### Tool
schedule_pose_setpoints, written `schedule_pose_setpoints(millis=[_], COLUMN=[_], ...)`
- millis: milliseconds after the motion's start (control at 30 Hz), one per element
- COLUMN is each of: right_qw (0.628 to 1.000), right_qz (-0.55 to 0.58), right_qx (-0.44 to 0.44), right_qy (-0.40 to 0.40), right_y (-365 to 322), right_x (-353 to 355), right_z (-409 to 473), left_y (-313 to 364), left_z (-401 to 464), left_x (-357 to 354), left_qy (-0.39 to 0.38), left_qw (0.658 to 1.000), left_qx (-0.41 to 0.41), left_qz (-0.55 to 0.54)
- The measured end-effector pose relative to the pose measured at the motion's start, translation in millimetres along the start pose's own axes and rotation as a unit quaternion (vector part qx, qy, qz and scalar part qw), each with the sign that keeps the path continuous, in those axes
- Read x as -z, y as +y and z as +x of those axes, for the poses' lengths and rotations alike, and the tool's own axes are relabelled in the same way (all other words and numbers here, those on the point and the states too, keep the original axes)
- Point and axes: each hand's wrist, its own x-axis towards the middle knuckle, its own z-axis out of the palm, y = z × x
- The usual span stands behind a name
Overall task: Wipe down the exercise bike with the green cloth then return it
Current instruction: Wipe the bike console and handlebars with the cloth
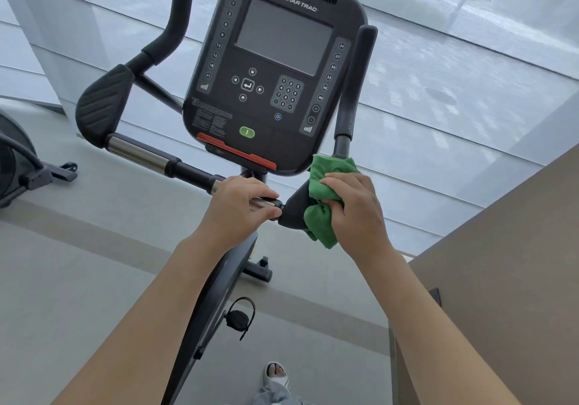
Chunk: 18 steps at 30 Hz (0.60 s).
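My right hand grips the green cloth bunched against the exercise bike pad at five o'clock below the console; my left hand curls round the handlebar.

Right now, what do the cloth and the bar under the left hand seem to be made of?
The green cloth looks like soft microfibre or terry: matte, fuzzy, crumpled folds. The bar that the left hand grips looks like polished metal with bright reflections.

Pale grey floor meets tall screened windows letting in daylight.
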Motion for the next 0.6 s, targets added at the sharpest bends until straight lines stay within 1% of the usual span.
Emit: schedule_pose_setpoints(millis=[233,400,533,600], right_qw=[1.000,0.998,0.989,0.987], right_qz=[0.016,0.063,0.119,0.134], right_qx=[0.001,-0.020,-0.033,-0.033], right_qy=[0.016,-0.024,-0.087,-0.087], right_y=[-2.3,0.0,7.1,8.2], right_x=[1.4,6.9,26.4,36.2], right_z=[-39.6,-59.0,-64.9,-62.1], left_y=[-2.2,-1.6,-1.4,-1.0], left_z=[0.4,0.6,0.0,-0.3], left_x=[-0.7,-0.6,-0.3,-0.3], left_qy=[0.000,0.002,0.006,0.007], left_qw=[1.000,1.000,1.000,1.000], left_qx=[-0.005,-0.013,-0.013,-0.007], left_qz=[0.001,-0.002,0.005,0.007])
